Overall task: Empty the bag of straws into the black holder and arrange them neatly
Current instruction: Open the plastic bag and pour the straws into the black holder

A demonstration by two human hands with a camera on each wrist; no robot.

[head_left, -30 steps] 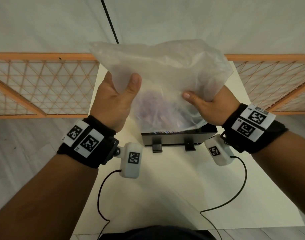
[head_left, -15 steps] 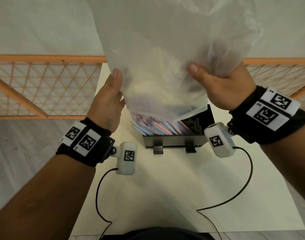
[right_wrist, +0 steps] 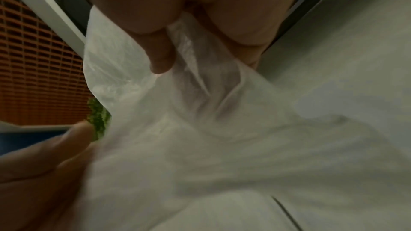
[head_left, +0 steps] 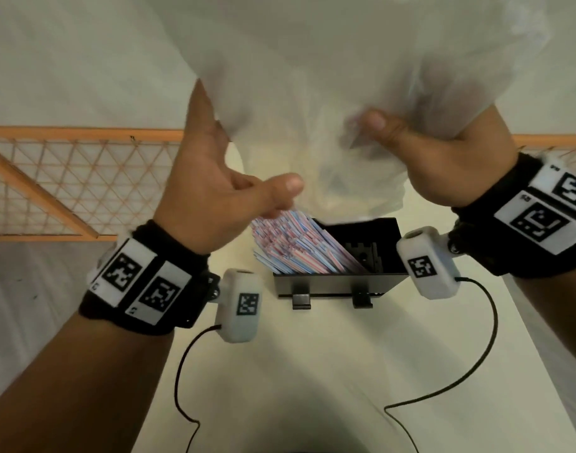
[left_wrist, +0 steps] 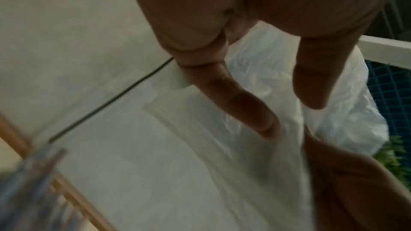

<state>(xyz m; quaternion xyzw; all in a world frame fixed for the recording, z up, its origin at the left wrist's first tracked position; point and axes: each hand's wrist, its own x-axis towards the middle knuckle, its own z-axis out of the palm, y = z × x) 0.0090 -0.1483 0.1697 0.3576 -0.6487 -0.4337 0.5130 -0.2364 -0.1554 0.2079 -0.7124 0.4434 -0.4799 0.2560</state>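
Observation:
A translucent plastic bag (head_left: 361, 76) hangs upside down high over the black holder (head_left: 339, 284), its mouth just above the holder's rim. My right hand (head_left: 410, 148) grips the bag's right side, with the thumb pressed into the plastic. My left hand (head_left: 221, 165) lies with straight fingers against the bag's left edge, its thumb spread clear of it. Red-and-blue striped straws (head_left: 290, 248) fill the left part of the holder and lean out over its left end. In the right wrist view my fingers (right_wrist: 160, 55) pinch bunched plastic (right_wrist: 200, 111). The left wrist view is blurred.
The holder stands at the far middle of a pale table (head_left: 312, 371). An orange lattice fence (head_left: 67, 178) runs behind the table on both sides. Black cables (head_left: 469, 371) from the wrist cameras trail over the table's near part.
Both hands have raised the bag well above the holder, and the straws have slid out into it. My left thumb has come off the plastic.

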